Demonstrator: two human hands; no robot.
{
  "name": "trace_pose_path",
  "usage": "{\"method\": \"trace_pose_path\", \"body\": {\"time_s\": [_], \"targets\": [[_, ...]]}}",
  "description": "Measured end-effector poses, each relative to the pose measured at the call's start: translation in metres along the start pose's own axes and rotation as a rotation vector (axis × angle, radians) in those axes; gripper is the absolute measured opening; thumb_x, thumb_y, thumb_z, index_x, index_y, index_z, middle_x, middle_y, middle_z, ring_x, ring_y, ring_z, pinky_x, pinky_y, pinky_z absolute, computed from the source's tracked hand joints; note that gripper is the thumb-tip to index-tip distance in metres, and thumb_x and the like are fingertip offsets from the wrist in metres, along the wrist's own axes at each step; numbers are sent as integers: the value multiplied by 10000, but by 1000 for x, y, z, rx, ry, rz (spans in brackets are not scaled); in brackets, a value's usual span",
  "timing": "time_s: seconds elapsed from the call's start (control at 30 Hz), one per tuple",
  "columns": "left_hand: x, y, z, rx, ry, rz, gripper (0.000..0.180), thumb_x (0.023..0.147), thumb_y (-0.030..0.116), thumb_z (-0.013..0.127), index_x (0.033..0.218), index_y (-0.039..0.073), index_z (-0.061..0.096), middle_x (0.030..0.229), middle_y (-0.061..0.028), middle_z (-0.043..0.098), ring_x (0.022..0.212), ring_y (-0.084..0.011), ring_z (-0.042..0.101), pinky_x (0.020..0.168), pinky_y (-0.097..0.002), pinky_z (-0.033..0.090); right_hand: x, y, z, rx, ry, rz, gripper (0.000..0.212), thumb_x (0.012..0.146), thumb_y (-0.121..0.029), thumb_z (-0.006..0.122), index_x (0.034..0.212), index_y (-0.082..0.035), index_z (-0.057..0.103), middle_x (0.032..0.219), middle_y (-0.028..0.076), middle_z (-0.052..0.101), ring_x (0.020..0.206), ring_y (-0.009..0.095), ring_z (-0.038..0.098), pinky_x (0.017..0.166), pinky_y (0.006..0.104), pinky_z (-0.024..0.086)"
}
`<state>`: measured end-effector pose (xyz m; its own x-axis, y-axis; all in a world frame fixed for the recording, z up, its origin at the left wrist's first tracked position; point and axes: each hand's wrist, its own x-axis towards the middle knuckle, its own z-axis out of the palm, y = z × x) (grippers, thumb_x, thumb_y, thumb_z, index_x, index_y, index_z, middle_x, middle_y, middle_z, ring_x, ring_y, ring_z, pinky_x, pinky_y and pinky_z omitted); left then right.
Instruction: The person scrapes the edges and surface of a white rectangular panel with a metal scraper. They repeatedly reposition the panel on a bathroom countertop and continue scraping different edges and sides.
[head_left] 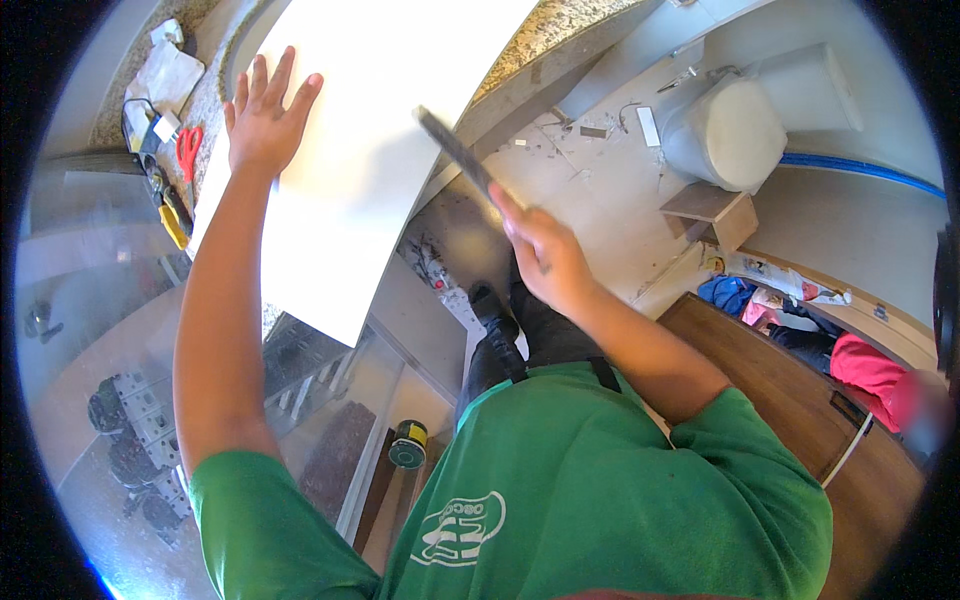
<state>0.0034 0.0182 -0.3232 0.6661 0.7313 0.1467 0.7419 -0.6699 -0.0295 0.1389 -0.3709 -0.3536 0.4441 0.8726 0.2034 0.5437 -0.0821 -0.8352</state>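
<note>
A large white panel point(340, 220) lies over the speckled stone countertop point(560, 30), its long edge and one corner jutting toward me. My left hand point(268, 125) rests flat on the panel near its far left side, fingers spread, holding nothing. In my right hand point(548, 255) is a long, flat, dark file point(455, 150), gripped at its near end. The file points up and left, its far tip over the panel's right edge. It is slightly blurred, and whether it touches the panel I cannot tell.
Red scissors point(188, 150), a white plug adapter point(167, 127) and a yellow-handled tool point(172, 222) lie left of the panel. A covered toilet point(730, 135) and small wooden box point(712, 212) stand right, near floor scraps. Another person in red point(865, 370) is at far right.
</note>
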Motion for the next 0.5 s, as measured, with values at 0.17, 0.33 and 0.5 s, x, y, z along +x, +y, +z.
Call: {"method": "trace_pose_path", "body": {"time_s": [0.17,0.33,0.5], "targets": [[1,-2,-2,4,-33,-8,806,957,833,315,1639,405,275,1735,-86,190,1609,-311,112,1288,-536,60,92,31,-11,49,97,2,733,948,27,615,1569,-330,460,907,181,694,791,330,692,748,403,565],[2,-2,-1,25,-18,2,794,966,825,306,1639,406,275,1735,-82,192,1609,-313,114,1287,-539,61,34,15,-27,52,-9,73,628,1007,-5,572,1552,-307,496,854,124,674,753,218,635,751,337,532],[2,-3,-1,45,-33,4,776,976,807,317,1639,405,274,1735,-75,194,1609,-312,111,1289,-535,65,39,15,-26,52,-30,101,547,1051,-58,543,1551,-278,509,815,78,663,746,108,585,731,304,516]]}}
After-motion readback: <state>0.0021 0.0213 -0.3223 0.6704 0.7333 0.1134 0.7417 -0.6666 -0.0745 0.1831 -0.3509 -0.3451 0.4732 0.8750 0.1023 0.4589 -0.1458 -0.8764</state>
